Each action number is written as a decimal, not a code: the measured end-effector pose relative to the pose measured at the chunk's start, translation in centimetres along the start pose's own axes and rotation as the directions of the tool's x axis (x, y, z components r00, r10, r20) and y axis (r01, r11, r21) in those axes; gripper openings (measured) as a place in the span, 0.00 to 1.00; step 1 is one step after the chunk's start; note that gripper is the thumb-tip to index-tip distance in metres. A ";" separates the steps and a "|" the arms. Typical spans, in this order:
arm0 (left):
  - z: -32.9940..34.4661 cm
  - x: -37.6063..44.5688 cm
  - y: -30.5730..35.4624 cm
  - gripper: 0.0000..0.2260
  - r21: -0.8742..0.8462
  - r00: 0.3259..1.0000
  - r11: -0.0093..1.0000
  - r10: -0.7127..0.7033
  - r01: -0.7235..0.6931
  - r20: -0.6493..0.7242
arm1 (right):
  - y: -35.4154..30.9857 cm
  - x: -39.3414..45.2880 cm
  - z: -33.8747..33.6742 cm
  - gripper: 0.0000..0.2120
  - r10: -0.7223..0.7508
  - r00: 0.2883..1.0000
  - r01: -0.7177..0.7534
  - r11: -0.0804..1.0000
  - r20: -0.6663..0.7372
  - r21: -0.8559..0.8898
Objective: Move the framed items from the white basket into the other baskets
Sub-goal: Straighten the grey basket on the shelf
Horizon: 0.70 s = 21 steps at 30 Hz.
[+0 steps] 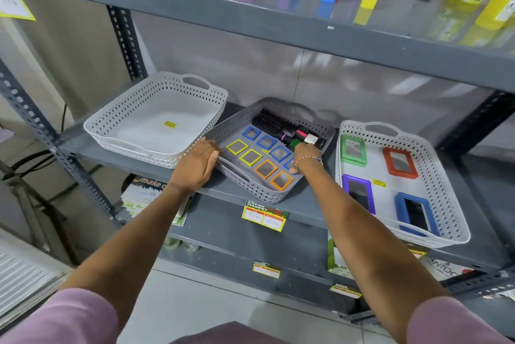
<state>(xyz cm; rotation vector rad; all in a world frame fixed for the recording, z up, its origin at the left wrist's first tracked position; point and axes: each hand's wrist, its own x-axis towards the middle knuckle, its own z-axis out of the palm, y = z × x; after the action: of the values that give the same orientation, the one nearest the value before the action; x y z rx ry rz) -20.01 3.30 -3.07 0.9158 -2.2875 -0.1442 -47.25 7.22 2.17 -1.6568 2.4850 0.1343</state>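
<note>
Three baskets stand on the grey shelf. The left white basket (117, 117) holds only a yellow sticker. The middle grey basket (239, 120) holds several small square framed mirrors in blue (279, 153), yellow (237, 146) and orange (266, 168), plus a black hairbrush (267, 120). The right white basket (434, 159) holds larger framed mirrors: green (353, 150), red (400, 162), purple (359, 192), blue (415, 214). My left hand (196, 163) grips the grey basket's left rim. My right hand (306, 154) reaches into the grey basket, fingers at the brushes and a small white item; what it grips is hidden.
An upper shelf (278, 14) overhangs closely, lined with coloured bottles and yellow boxes. Price tags (264, 215) hang on the shelf's front edge. Magazines (145, 196) lie on the lower shelf. A perforated upright (125, 42) stands at the left.
</note>
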 end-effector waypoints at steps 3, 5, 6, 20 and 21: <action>-0.1 0.1 0.0 0.19 0.000 1.000 1.000 0.019 -0.019 0.011 | 0.1 0.3 -0.2 0.12 0.011 1.000 -0.010 0.996 -0.003 0.089; -0.2 0.1 0.1 0.18 -0.009 0.999 1.000 0.022 -0.022 0.024 | 0.4 0.3 -0.5 0.05 0.020 0.999 -0.010 0.976 -0.043 0.216; -0.2 0.2 0.2 0.18 -0.021 1.000 1.000 0.010 -0.009 0.027 | 0.7 0.1 -0.5 0.07 0.028 0.995 0.003 0.949 -0.094 0.314; 3.4 1.4 5.9 0.21 -0.723 0.485 0.323 -0.874 0.611 0.019 | -0.7 -9.2 7.7 0.24 0.490 0.868 0.115 -0.034 -0.084 0.993; 3.5 2.0 4.9 0.24 -0.724 0.464 0.282 -0.884 0.630 0.059 | -1.1 -9.5 7.9 0.24 0.479 0.874 0.121 -0.042 -0.086 0.992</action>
<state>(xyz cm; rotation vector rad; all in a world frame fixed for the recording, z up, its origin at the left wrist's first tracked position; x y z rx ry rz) -26.08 5.23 -3.11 1.4232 -1.0423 -1.0763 -42.05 16.69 -3.91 -0.5613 1.8118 -1.7995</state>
